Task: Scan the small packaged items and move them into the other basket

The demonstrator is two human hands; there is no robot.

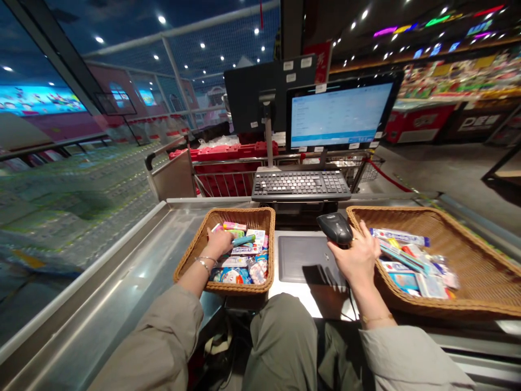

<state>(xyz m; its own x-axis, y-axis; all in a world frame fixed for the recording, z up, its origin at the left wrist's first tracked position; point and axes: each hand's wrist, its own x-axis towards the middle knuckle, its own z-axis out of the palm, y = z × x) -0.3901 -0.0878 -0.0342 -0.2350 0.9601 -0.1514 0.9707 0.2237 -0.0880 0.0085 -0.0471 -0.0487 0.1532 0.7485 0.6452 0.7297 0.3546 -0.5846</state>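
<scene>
**Black scanner in the right hand, left hand among small goods**

The right fingers are curved around the scanner, with the thumb below its rounded, smooth plastic head; the part inside the palm is hidden. The other fingertips of this hand are half stretched, near the rim of the right basket. Just beyond them a thin striped pack lies inside, but I cannot tell if they touch it.

The left fingers are bent and point down into the left basket. A slim teal tube lies directly at their tips; whether they pinch it or only touch it, I cannot tell. Nearer to the person than these fingers, there are glossy flat packs and a clear small bottle.

Both baskets are of brown woven wicker, with thick braided rims and sloping walls. Between the two hands is a flat, dark grey plate with rounded corners. To the left of the left fingers extends the worktop, of shiny metal. Farther away than both hands stands a black keyboard, and behind it a lit screen.
</scene>
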